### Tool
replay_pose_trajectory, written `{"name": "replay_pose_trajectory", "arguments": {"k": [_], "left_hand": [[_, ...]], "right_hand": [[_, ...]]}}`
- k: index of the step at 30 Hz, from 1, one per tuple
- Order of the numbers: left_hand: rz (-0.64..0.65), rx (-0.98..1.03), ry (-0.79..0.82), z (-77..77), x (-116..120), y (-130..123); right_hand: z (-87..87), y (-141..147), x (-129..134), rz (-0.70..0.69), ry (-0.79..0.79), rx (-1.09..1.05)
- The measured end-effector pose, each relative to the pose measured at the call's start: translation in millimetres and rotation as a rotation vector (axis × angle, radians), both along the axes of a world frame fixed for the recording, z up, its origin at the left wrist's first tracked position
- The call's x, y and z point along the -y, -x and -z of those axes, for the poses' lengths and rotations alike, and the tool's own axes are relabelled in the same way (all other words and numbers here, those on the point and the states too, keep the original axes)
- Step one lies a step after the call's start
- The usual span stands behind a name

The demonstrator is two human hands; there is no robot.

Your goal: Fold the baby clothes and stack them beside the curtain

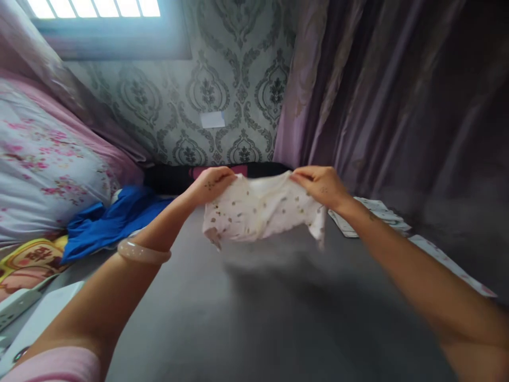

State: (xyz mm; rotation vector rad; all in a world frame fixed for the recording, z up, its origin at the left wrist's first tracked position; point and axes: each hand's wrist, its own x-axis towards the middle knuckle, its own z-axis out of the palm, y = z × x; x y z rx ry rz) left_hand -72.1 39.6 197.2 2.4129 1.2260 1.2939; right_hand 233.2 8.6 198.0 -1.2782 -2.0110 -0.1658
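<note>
A small white garment with a scattered dark and yellowish print hangs in the air above a grey surface. My left hand pinches its upper left corner, fingers closed on the cloth. At the upper right corner, my right hand grips it the same way. The cloth is stretched between both hands, and its lower edge hangs free and slightly blurred. A pale bangle circles my left forearm.
Blue cloth, a floral pillow and a yellow printed item lie left. A white power strip is at lower left. Folded cloths and a patterned white cloth lie right, near purple curtains.
</note>
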Motion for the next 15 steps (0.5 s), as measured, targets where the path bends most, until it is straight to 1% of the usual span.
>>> {"name": "replay_pose_trajectory", "arguments": {"k": [1,4,9,12,15], "left_hand": [[-0.026,0.015,-0.007,0.8,-2.4,0.2],[-0.143,0.062,-0.109,3.7,-5.4,-0.3],[-0.253,-0.076,-0.205,13.1,1.7,-3.7],[-0.303,-0.182,-0.254,18.7,9.2,-1.9],[-0.317,-0.242,-0.301,23.4,22.2,4.7]], "right_hand": [[0.7,-0.8,-1.6,0.029,-0.023,-0.011],[5.4,-2.6,-4.2,0.124,-0.097,0.002],[16.0,-8.2,1.4,0.251,-0.205,0.125],[20.1,-12.7,10.2,0.267,-0.204,0.207],[22.4,-14.4,25.5,0.262,-0.175,0.216]]}}
